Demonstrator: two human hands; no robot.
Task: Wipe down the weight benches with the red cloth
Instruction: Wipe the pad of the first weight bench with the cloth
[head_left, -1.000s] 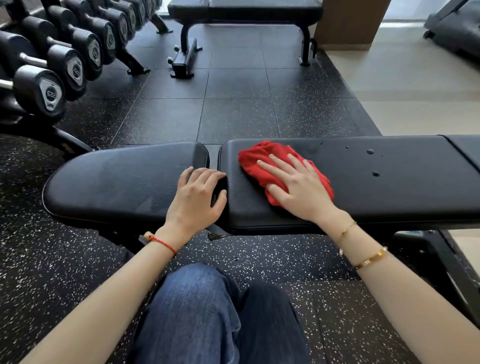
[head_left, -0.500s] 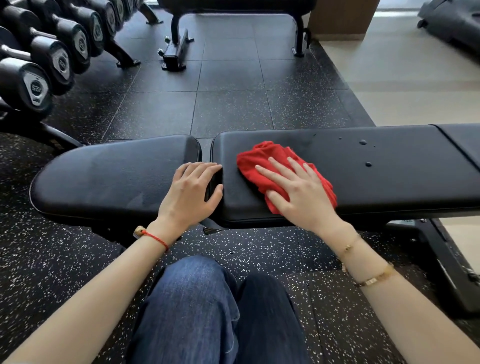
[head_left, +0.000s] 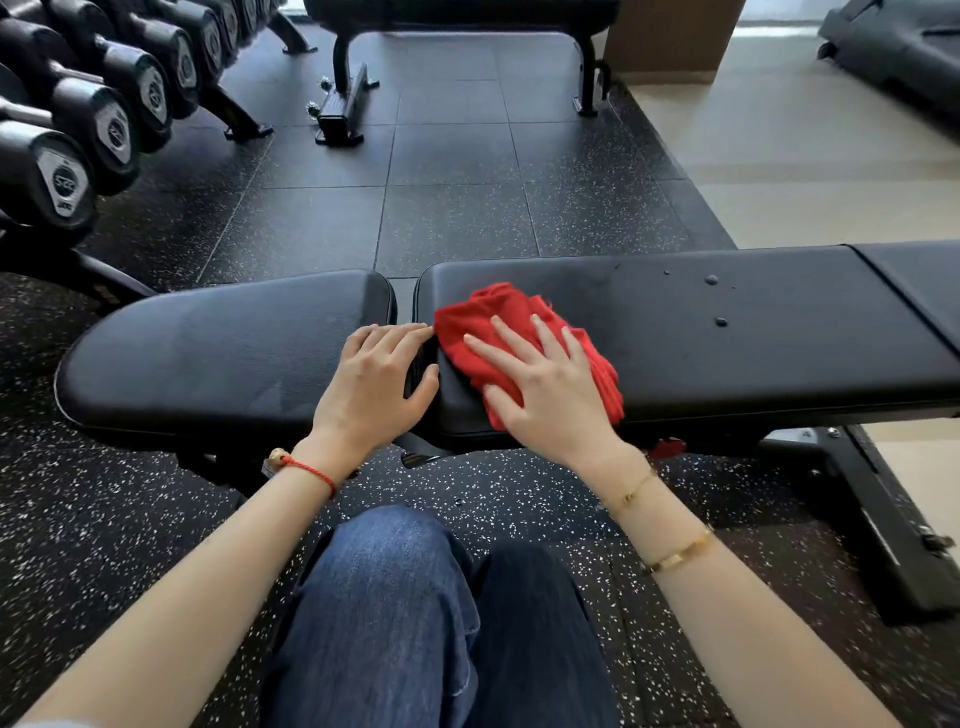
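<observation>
Here, right hand (head_left: 550, 400) lies flat with fingers spread straight, pressing the red cloth (head_left: 511, 332) onto the long pad (head_left: 753, 332) of the weight bench, near its left end. Left hand (head_left: 376, 387) rests on the seat pad (head_left: 208, 358), fingers curling into the gap between pads, holding nothing. Water droplets (head_left: 711, 280) sit further right.

The right hand (head_left: 548, 387) presses the red cloth (head_left: 524, 340) flat on the bench (head_left: 753, 332) — fingers spread. Just left of the cloth, the left hand (head_left: 376, 387) rests at the bench's pad gap.
</observation>
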